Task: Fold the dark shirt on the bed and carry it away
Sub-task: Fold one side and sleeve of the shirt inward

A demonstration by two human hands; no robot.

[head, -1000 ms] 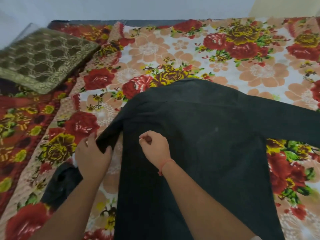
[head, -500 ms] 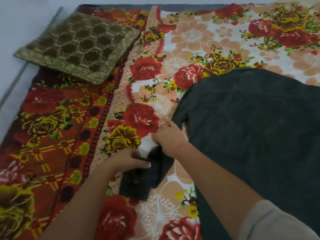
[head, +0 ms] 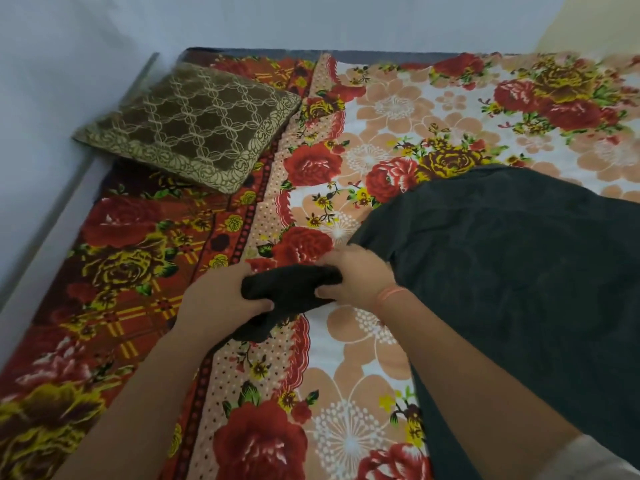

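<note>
The dark shirt (head: 512, 271) lies spread flat on the right half of the bed, its body running off the right and lower edges of the view. Its left sleeve (head: 287, 289) stretches out to the left, bunched between my hands. My left hand (head: 218, 303) grips the sleeve's outer end, thumb on top. My right hand (head: 356, 275), with an orange thread at the wrist, grips the sleeve close to the shoulder. The sleeve's tip hangs below my left hand.
A floral bedsheet (head: 398, 126) covers the bed, with a dark red floral border (head: 131, 265) along the left. A brown patterned cushion (head: 194, 123) lies at the far left corner. A pale wall (head: 69, 64) runs behind and left of the bed.
Both hands went from the shirt's left edge to the sleeve and now grip it at both ends, holding it bunched between them. My view swung left, showing more of the cushion and wall.
</note>
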